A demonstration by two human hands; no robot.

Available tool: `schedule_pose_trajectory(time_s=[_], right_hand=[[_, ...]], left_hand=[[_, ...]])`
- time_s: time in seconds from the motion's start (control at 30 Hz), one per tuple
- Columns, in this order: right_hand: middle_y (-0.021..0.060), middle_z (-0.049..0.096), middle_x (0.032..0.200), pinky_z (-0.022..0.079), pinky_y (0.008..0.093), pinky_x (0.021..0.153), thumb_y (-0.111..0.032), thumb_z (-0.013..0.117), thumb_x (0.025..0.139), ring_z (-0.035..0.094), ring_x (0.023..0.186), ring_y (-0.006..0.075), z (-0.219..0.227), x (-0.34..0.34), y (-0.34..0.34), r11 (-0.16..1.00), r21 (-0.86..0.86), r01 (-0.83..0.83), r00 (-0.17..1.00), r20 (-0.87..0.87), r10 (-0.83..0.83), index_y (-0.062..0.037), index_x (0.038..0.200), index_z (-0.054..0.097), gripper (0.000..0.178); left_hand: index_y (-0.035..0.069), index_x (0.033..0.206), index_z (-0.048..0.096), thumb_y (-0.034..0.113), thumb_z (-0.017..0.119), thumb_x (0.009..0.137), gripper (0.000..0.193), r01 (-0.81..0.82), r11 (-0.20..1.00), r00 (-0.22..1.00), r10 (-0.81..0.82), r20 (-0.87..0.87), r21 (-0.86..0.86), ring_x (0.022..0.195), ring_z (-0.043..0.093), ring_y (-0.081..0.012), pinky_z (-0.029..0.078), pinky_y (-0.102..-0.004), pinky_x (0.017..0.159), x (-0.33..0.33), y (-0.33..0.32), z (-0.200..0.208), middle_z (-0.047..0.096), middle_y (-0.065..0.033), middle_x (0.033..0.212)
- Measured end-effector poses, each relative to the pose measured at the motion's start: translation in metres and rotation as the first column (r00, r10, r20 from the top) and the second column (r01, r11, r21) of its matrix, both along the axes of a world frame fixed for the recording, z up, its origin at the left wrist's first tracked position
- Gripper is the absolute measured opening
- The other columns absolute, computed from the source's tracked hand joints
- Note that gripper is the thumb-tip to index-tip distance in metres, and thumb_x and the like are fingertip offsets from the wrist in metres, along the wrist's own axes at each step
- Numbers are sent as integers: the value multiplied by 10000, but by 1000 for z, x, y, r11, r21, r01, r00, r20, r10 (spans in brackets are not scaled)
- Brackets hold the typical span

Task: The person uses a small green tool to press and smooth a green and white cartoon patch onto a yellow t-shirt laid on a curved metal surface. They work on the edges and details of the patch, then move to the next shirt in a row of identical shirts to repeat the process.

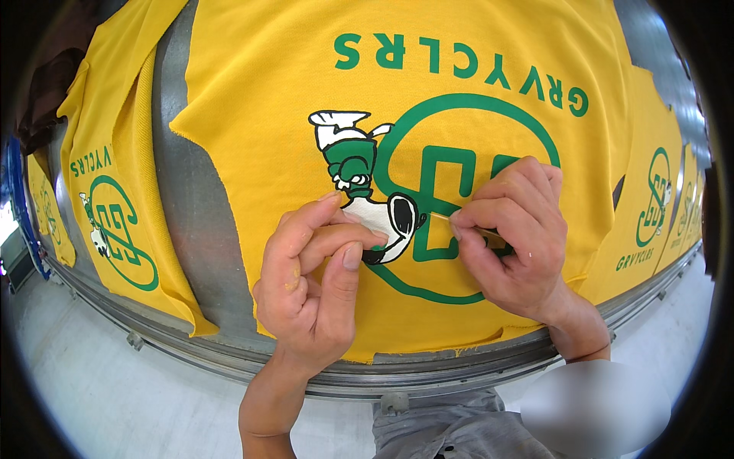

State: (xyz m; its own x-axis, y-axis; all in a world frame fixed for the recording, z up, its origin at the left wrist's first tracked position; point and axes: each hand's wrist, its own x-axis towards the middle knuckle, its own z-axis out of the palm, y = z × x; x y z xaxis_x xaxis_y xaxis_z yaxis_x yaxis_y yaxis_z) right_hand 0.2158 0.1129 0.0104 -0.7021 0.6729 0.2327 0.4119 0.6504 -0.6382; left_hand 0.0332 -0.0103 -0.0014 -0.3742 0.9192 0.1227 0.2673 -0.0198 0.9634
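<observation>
A yellow fabric panel (260, 84) lies flat before me, printed with green lettering, a green looped emblem (466, 99) and a black, white and green cartoon dog (353, 157). My right hand (520, 237) pinches a thin, pale stick (439, 216), its dark tip pointing left at the dog's black ear. What kind of tool it is stays too small to tell. My left hand (310, 279) hovers or rests over the dog's head, fingers loosely bent and thumb apart, with nothing seen in it. Its fingertips cover part of the print.
Similar printed yellow panels lie on the left (115, 206) and on the right (646, 176). Beneath them is a grey metal table (200, 199) with a railed near edge (352, 380). Dark cloth (50, 103) sits at the far left. Pale floor (138, 398) shows below.
</observation>
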Motion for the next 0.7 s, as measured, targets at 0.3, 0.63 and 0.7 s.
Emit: schedule_pose_trajectory(time_s=[0.3, 0.63, 0.7], right_hand=[[66, 666, 1010, 356, 434, 898, -25, 695, 750, 592, 970, 286, -2, 9, -6, 998, -61, 14, 995, -102, -20, -105, 890, 591, 191], [171, 456, 1476, 154, 613, 1169, -41, 541, 909, 435, 1377, 302, 26, -1, -50, 973, -98, -209, 947, 228, 226, -67, 873, 472, 82], [184, 455, 1471, 168, 583, 1177, -30, 521, 923, 427, 1371, 336, 35, 1, -43, 946, -297, -129, 980, 107, 168, -57, 890, 470, 66]], left_hand=[[-96, 1273, 449, 26, 500, 981, 320, -93, 996, 977, 92, 192, -5, 926, 618, -200, 474, -331, 885, 3, -2, 3, 701, -139, 886], [-44, 1283, 450, 102, 541, 991, 338, -419, 907, 687, 288, 667, 40, 941, 615, -229, 489, -384, 877, -29, -18, 15, 676, -141, 958], [-34, 1286, 452, 114, 551, 990, 345, -469, 882, 685, 343, 643, 29, 944, 609, -223, 490, -388, 875, -32, -39, 34, 678, -137, 958]])
